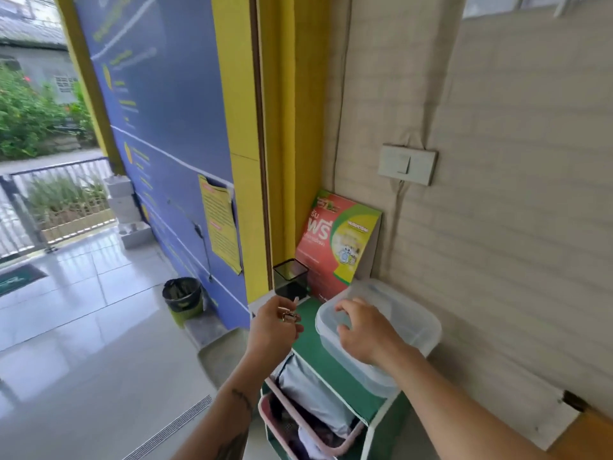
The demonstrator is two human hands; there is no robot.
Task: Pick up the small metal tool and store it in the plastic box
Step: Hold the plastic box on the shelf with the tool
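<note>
My left hand (270,330) is raised in front of the green shelf unit, its fingers closed around a small shiny metal tool (290,315) that pokes out above the knuckles. A translucent plastic box (418,327) with its lid on sits on the green shelf top (306,330) against the wall. My right hand (363,330) lies on top of the box lid, fingers spread over its near left corner. The tool is a short distance left of the box, not touching it.
A black mesh cup (291,279) and a red-green advert card (338,247) stand behind the box. A pink basket with clothes (308,416) fills the shelf below. A bin with a black bag (182,297) stands on the tiled floor at left. A wall switch (407,164) is above.
</note>
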